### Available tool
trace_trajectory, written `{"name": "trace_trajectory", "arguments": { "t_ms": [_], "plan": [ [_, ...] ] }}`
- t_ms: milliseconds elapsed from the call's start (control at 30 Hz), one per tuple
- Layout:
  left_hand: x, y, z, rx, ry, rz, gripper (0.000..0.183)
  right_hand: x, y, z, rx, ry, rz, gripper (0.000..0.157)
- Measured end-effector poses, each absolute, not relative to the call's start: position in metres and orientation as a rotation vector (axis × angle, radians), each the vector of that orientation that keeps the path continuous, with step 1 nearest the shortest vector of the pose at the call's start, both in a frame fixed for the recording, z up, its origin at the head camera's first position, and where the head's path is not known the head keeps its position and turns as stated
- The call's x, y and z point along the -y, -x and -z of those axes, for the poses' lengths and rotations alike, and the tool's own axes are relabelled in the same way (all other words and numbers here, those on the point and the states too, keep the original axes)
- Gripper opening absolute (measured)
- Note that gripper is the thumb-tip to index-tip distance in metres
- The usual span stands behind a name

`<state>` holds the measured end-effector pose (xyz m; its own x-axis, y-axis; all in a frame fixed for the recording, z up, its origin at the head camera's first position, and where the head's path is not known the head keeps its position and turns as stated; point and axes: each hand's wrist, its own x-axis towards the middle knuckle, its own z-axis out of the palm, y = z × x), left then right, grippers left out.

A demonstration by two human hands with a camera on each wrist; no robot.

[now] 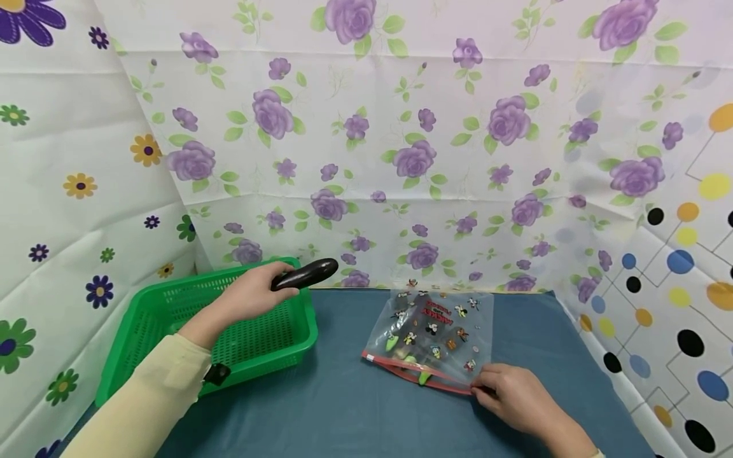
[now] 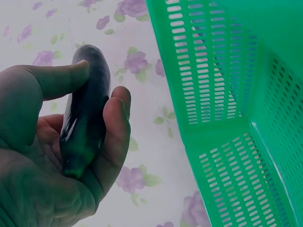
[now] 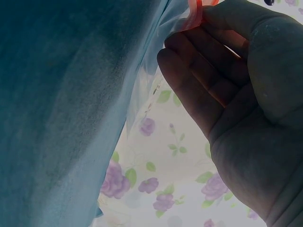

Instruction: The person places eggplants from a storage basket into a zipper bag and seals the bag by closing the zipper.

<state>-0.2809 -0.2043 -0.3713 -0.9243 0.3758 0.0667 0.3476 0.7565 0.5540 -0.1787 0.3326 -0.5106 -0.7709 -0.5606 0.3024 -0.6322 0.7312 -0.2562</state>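
Above the far right side of the green basket, my left hand [image 1: 258,291] grips a dark, glossy eggplant [image 1: 309,274]. In the left wrist view the thumb and curled fingers close around the eggplant [image 2: 85,111]. My right hand [image 1: 515,397] pinches the right end of the red zip edge on a clear printed zip bag [image 1: 441,331]. That bag lies on the table with its zip edge toward me, parted along the middle. Green and pale items show through the plastic; their kinds are hard to tell. In the right wrist view the fingers pinch the red strip [image 3: 194,14].
The green perforated basket [image 1: 258,367] stands at the left of the blue-covered table [image 1: 338,394]; its visible floor shows no items. Flowered sheets [image 1: 366,159] hang behind and on the left, a dotted one [image 1: 676,299] on the right.
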Motion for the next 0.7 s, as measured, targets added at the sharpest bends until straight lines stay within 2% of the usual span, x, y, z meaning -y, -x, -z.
{"name": "trace_trajectory", "arguments": {
  "t_ms": [700],
  "plan": [
    [0.174, 0.266, 0.367, -2.866, -0.637, -0.943, 0.057, -0.333, 0.179, 0.512, 2.722, -0.953, -0.507, 0.015]
  ]
}}
